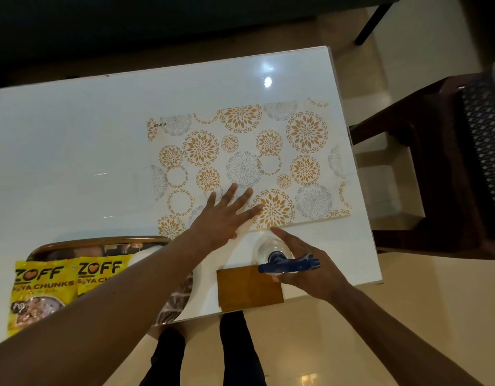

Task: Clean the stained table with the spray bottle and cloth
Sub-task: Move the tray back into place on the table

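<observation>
1. My left hand (226,215) lies flat, fingers spread, on the patterned placemat (268,151) at the near right of the white glass table (73,140)
2. My right hand (304,270) curls around the spray bottle (271,253), which stands upright at the table's near edge, just beside the brown folded cloth (247,291)
3. The bottle looks clear, light plastic, likely slick and easily squeezed; I judge the neck under the blue trigger head (292,265) the surest hold
4. The cloth looks soft and limp, best pinched at a folded edge
5. Yellow snack packets (42,288) sit on a tray (101,242) at the near left
</observation>
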